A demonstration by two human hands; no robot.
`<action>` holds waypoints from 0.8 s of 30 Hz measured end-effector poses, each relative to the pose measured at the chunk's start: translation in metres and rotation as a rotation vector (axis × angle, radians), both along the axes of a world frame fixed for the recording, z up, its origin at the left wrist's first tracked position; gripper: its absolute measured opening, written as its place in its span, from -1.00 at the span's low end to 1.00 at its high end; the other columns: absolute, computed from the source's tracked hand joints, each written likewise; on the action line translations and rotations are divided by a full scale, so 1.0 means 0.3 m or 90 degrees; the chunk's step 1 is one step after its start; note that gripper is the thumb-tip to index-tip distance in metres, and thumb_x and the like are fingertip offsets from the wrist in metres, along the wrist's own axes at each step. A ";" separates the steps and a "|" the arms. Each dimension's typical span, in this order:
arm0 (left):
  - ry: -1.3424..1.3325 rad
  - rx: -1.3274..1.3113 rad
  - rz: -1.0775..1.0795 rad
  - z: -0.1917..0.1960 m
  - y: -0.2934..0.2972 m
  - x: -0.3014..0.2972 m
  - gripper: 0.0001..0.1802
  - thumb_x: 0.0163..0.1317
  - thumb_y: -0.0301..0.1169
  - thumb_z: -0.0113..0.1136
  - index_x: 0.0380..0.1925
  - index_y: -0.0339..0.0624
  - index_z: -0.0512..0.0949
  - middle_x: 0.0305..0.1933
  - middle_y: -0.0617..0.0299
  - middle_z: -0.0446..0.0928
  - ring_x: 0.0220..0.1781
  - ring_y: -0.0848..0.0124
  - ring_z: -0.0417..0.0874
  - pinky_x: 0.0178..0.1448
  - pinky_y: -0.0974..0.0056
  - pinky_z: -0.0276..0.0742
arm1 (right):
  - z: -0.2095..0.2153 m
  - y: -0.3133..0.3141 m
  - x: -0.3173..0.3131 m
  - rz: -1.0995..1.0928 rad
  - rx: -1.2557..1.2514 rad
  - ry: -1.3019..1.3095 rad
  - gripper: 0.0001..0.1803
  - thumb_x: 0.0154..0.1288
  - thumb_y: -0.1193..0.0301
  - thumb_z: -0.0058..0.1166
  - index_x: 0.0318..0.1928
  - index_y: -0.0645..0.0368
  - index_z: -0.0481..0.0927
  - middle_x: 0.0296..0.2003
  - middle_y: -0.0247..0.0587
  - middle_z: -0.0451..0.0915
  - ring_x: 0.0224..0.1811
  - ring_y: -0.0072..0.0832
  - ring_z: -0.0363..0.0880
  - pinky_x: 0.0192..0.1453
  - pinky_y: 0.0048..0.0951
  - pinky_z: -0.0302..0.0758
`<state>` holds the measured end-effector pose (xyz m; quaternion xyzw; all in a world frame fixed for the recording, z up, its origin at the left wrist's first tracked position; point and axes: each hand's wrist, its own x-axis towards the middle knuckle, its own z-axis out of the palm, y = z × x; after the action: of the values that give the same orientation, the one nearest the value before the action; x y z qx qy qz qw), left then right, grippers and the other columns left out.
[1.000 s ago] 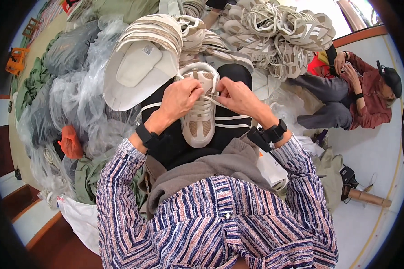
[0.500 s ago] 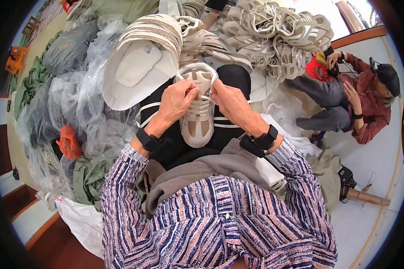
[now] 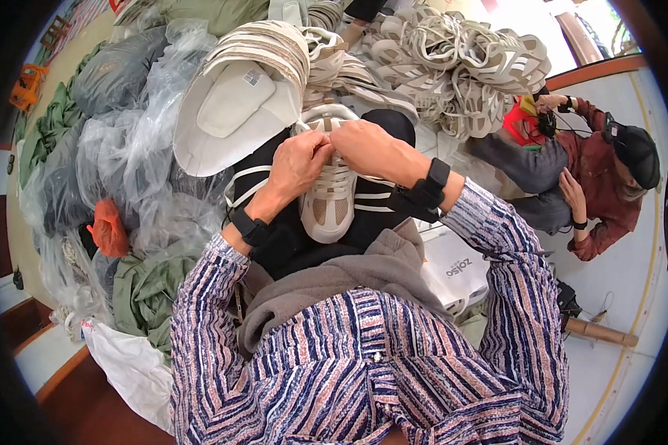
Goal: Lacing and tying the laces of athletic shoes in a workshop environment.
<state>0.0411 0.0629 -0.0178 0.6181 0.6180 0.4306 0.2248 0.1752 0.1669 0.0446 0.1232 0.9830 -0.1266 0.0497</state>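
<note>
A beige and white sneaker (image 3: 326, 211) rests toe toward me between my black-clad knees. Pale shoelace (image 3: 332, 180) runs across its front, and loose lengths hang out to both sides. My left hand (image 3: 298, 162) is closed in a pinch at the upper eyelets, on the lace there. My right hand (image 3: 375, 152) is closed too and reaches over the tongue, its fingertips meeting those of the left. The back of the right hand hides part of the collar and the exact grip on the lace.
Stacked pale shoe parts (image 3: 237, 96) stand just beyond my left hand. A heap of similar sneakers (image 3: 460, 67) lies at the far right. Clear plastic bags (image 3: 126, 156) and green cloth (image 3: 152, 297) fill the left. A seated person (image 3: 601, 178) works at the right.
My right hand has moved left and turned over the sneaker's tongue, closing the gap to my left hand. The left hand stays nearly in place.
</note>
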 end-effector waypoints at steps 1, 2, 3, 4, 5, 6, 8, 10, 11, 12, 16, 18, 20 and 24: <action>0.000 0.001 0.000 0.001 -0.002 0.000 -0.84 0.19 -0.43 0.14 -0.34 -0.33 0.54 -0.45 -0.01 0.53 -0.41 0.11 0.57 -0.32 0.20 0.44 | -0.004 0.003 -0.012 0.002 -0.022 0.019 -0.92 0.01 0.56 0.04 -0.49 0.33 0.57 -0.49 0.09 0.58 -0.37 -0.03 0.61 -0.30 -0.16 0.55; -0.013 -0.003 0.004 0.002 -0.004 0.003 -0.84 0.19 -0.43 0.13 -0.34 -0.34 0.54 -0.43 -0.02 0.54 -0.39 0.09 0.57 -0.31 0.19 0.45 | -0.008 0.003 -0.018 0.003 -0.044 0.038 -0.91 -0.03 0.54 0.06 -0.51 0.34 0.56 -0.51 0.12 0.57 -0.40 0.00 0.60 -0.33 -0.13 0.54; -0.025 -0.008 0.007 0.002 -0.006 0.004 -0.84 0.19 -0.44 0.13 -0.33 -0.34 0.54 -0.41 -0.03 0.54 -0.37 0.06 0.57 -0.30 0.18 0.45 | -0.011 0.004 -0.020 0.002 -0.043 0.038 -0.91 -0.03 0.54 0.06 -0.51 0.34 0.56 -0.51 0.12 0.57 -0.40 0.00 0.60 -0.33 -0.13 0.54; -0.025 -0.006 0.008 -0.005 -0.004 0.001 -0.84 0.19 -0.44 0.13 -0.33 -0.34 0.54 -0.41 -0.03 0.54 -0.37 0.06 0.57 -0.30 0.18 0.45 | 0.002 0.003 -0.029 -0.013 -0.043 -0.004 -0.91 -0.02 0.53 0.06 -0.50 0.33 0.57 -0.51 0.10 0.58 -0.40 0.01 0.60 -0.32 -0.11 0.54; -0.015 0.007 0.010 -0.015 0.000 -0.002 -0.84 0.19 -0.44 0.14 -0.31 -0.33 0.54 -0.42 -0.02 0.54 -0.40 0.13 0.57 -0.30 0.20 0.44 | 0.009 0.002 -0.035 -0.029 -0.043 -0.045 -0.91 -0.02 0.53 0.07 -0.49 0.32 0.57 -0.51 0.08 0.58 -0.39 0.02 0.59 -0.31 -0.09 0.53; -0.006 0.019 0.011 -0.024 0.002 -0.005 -0.83 0.19 -0.43 0.15 -0.30 -0.33 0.54 -0.43 0.00 0.54 -0.42 0.20 0.57 -0.31 0.23 0.44 | 0.006 -0.002 -0.032 -0.028 -0.042 -0.044 -0.91 -0.02 0.53 0.07 -0.49 0.32 0.57 -0.51 0.08 0.58 -0.39 0.02 0.59 -0.31 -0.09 0.53; -0.073 -0.025 0.030 -0.008 0.001 -0.001 -0.83 0.20 -0.40 0.15 -0.32 -0.31 0.56 -0.49 0.04 0.53 -0.46 0.24 0.57 -0.34 0.24 0.44 | -0.002 0.000 -0.014 -0.029 0.024 -0.107 -0.89 0.05 0.49 0.04 -0.47 0.29 0.57 -0.51 0.06 0.58 -0.39 0.00 0.60 -0.34 -0.13 0.53; -0.139 -0.067 0.048 0.020 0.015 -0.003 -0.82 0.21 -0.37 0.15 -0.34 -0.28 0.57 -0.54 0.07 0.52 -0.51 0.27 0.56 -0.38 0.25 0.44 | -0.001 0.032 -0.017 -0.107 -0.047 0.028 -0.86 0.09 0.46 0.02 -0.46 0.29 0.56 -0.50 0.05 0.59 -0.40 -0.01 0.60 -0.36 -0.14 0.52; -0.203 -0.041 0.066 0.044 0.014 -0.005 -0.82 0.23 -0.37 0.16 -0.35 -0.29 0.56 -0.59 0.16 0.48 -0.54 0.41 0.49 -0.41 0.32 0.39 | 0.038 0.022 -0.032 -0.184 -0.121 0.162 -0.83 0.14 0.42 0.00 -0.46 0.29 0.54 -0.49 0.04 0.60 -0.41 -0.02 0.61 -0.37 -0.15 0.52; -0.267 -0.016 0.084 0.073 0.012 -0.009 -0.82 0.25 -0.37 0.16 -0.36 -0.31 0.56 -0.64 0.25 0.43 -0.56 0.54 0.42 -0.44 0.40 0.34 | 0.090 0.033 -0.037 -0.252 -0.284 0.300 -0.78 0.20 0.38 -0.01 -0.43 0.33 0.48 -0.55 0.01 0.57 -0.53 -0.12 0.59 -0.42 -0.22 0.50; -0.375 0.082 0.082 0.211 0.029 -0.014 -0.82 0.34 -0.34 0.12 -0.29 -0.24 0.54 -0.47 0.44 0.44 -0.49 0.70 0.35 -0.45 0.56 0.25 | 0.145 0.003 -0.028 -0.309 -0.588 0.350 -0.82 0.35 0.40 -0.09 -0.31 0.29 0.38 -0.63 -0.24 0.47 -0.63 -0.55 0.48 -0.57 -0.47 0.44; -0.347 0.083 0.080 0.173 0.045 -0.031 -0.83 0.35 -0.33 0.10 -0.26 -0.22 0.53 -0.44 0.40 0.49 -0.47 0.70 0.44 -0.45 0.58 0.34 | 0.108 -0.007 -0.004 -0.354 -0.708 0.364 -0.84 0.40 0.43 -0.11 -0.27 0.29 0.34 -0.50 -0.26 0.48 -0.50 -0.55 0.58 -0.48 -0.54 0.55; -0.599 -0.022 0.060 0.179 0.025 -0.015 -0.81 0.35 -0.32 0.09 -0.24 -0.23 0.53 -0.41 0.37 0.53 -0.46 0.64 0.53 -0.43 0.54 0.46 | 0.071 -0.030 0.006 -0.398 -0.800 0.435 -0.86 0.38 0.47 -0.08 -0.28 0.31 0.34 -0.42 -0.26 0.50 -0.42 -0.53 0.62 -0.36 -0.54 0.61; -0.587 0.004 0.087 0.190 0.026 0.013 -0.81 0.36 -0.44 0.04 -0.14 -0.33 0.52 -0.27 0.21 0.57 -0.34 0.53 0.61 -0.22 0.42 0.60 | 0.027 -0.046 0.022 -0.428 -0.789 0.506 -0.89 0.31 0.56 0.00 -0.25 0.36 0.37 -0.38 -0.25 0.52 -0.37 -0.56 0.62 -0.29 -0.54 0.63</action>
<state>0.0452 0.0707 0.0391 0.3211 0.4916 0.6760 0.4453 0.1817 0.1532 0.0529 0.3076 0.5885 -0.6912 -0.2852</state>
